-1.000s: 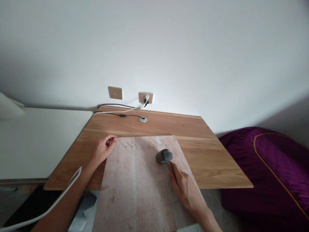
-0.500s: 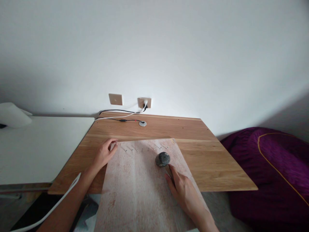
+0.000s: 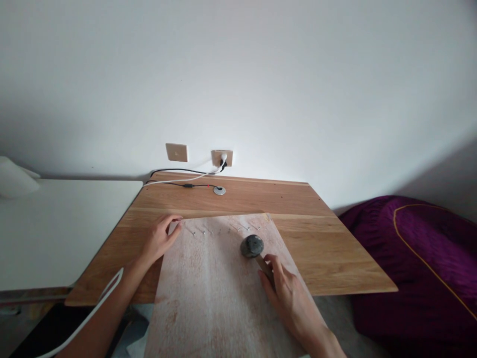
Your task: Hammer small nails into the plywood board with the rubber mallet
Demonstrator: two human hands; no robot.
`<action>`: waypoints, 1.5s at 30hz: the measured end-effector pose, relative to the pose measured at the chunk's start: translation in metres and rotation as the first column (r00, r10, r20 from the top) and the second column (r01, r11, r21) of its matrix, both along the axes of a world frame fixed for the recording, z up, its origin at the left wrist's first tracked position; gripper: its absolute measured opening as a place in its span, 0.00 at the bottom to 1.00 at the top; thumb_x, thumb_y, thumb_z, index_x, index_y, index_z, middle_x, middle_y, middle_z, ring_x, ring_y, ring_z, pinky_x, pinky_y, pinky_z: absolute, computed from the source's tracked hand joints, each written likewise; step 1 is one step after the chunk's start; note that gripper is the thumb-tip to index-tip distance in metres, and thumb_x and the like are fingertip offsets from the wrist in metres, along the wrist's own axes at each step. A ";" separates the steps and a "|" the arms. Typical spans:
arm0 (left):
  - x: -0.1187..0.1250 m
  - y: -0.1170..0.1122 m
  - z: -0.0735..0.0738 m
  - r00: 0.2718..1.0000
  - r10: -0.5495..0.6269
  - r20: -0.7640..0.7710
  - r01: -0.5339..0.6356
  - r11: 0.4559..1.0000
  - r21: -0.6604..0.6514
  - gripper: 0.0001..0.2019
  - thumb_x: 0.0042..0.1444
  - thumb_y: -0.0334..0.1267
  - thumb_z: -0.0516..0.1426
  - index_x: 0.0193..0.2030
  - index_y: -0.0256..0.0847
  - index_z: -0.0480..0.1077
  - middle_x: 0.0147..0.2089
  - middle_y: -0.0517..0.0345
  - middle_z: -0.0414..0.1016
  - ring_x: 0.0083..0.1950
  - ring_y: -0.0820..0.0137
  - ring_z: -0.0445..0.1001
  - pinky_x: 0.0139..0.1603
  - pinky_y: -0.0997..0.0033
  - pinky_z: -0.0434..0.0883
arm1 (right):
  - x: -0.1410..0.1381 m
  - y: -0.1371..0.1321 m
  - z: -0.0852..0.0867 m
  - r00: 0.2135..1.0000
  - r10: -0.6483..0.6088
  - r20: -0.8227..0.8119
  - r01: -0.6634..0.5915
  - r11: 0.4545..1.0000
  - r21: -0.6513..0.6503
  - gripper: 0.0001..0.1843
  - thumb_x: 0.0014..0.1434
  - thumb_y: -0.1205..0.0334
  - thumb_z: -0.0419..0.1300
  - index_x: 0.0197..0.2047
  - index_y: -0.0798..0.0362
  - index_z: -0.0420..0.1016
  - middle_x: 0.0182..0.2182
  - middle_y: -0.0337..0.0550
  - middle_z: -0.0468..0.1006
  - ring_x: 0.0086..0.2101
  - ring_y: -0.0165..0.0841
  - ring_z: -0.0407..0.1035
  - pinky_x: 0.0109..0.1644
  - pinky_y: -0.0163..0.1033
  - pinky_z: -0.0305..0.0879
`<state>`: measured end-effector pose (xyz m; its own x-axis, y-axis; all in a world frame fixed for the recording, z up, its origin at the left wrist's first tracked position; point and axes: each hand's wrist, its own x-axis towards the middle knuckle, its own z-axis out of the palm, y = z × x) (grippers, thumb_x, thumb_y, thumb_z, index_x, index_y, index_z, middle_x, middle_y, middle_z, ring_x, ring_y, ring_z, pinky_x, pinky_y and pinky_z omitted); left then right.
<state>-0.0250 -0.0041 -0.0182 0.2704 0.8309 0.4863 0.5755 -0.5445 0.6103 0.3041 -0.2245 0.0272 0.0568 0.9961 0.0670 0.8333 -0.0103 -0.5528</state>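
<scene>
A pale, worn wooden board [image 3: 216,293] lies across the front of a wooden desk [image 3: 328,258] and overhangs its near edge. A row of several small nails [image 3: 219,230] stands near the board's far edge. My right hand [image 3: 286,293] is closed round the wooden handle of a hammer whose dark round head [image 3: 252,246] rests on the board just below the nails. My left hand [image 3: 160,237] grips the board's far left corner, fingers curled over the edge.
A white table [image 3: 55,228] adjoins the desk on the left. Wall sockets [image 3: 222,157] with black and white cables [image 3: 182,181] sit behind the desk. A purple beanbag [image 3: 421,268] lies to the right. A white cord [image 3: 89,318] hangs by my left arm.
The view shifted slightly. My right hand slid a little along the hammer handle; the hammer head stays on the board. My left hand keeps its hold on the corner.
</scene>
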 end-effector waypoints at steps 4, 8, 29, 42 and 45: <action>0.001 -0.003 0.001 0.999 -0.044 0.001 0.044 0.999 0.012 0.11 0.64 0.46 0.56 0.42 0.44 0.76 0.43 0.52 0.83 0.47 0.61 0.81 0.52 0.62 0.76 | -0.008 -0.001 0.004 0.987 -0.027 -0.157 0.028 1.000 0.001 0.13 0.74 0.52 0.48 0.55 0.48 0.63 0.42 0.48 0.81 0.40 0.40 0.79 0.43 0.43 0.74; 0.002 -0.004 0.001 0.998 -0.065 -0.019 0.066 0.997 0.037 0.11 0.65 0.46 0.55 0.41 0.44 0.76 0.41 0.53 0.82 0.45 0.62 0.80 0.52 0.61 0.76 | -0.015 -0.002 -0.004 0.826 -0.168 -0.537 0.110 0.984 -0.140 0.23 0.70 0.37 0.50 0.53 0.47 0.60 0.32 0.37 0.76 0.19 0.30 0.69 0.21 0.35 0.64; -0.035 -0.126 -0.002 0.942 0.106 -0.320 -0.016 0.962 0.273 0.15 0.72 0.46 0.51 0.57 0.45 0.72 0.55 0.53 0.80 0.52 0.64 0.82 0.54 0.68 0.75 | -0.055 0.002 -0.031 0.971 -0.070 -0.229 0.083 0.995 0.049 0.20 0.67 0.54 0.59 0.58 0.53 0.74 0.32 0.43 0.80 0.32 0.38 0.77 0.38 0.40 0.72; -0.013 -0.146 0.000 0.949 0.060 -0.308 0.008 0.976 0.217 0.16 0.67 0.47 0.55 0.59 0.48 0.71 0.60 0.50 0.73 0.47 0.64 0.82 0.46 0.68 0.80 | 0.042 -0.085 -0.058 0.795 0.016 0.606 -0.346 0.832 0.433 0.28 0.67 0.45 0.62 0.65 0.49 0.74 0.58 0.50 0.81 0.57 0.46 0.76 0.56 0.44 0.74; 0.010 -0.140 0.002 0.956 -0.032 -0.293 0.084 0.982 0.167 0.15 0.66 0.44 0.56 0.58 0.48 0.71 0.61 0.49 0.72 0.47 0.64 0.82 0.47 0.67 0.80 | 0.067 -0.093 -0.060 0.791 -0.033 0.611 -0.304 0.846 0.438 0.26 0.69 0.52 0.59 0.67 0.51 0.73 0.62 0.49 0.78 0.61 0.44 0.73 0.62 0.44 0.69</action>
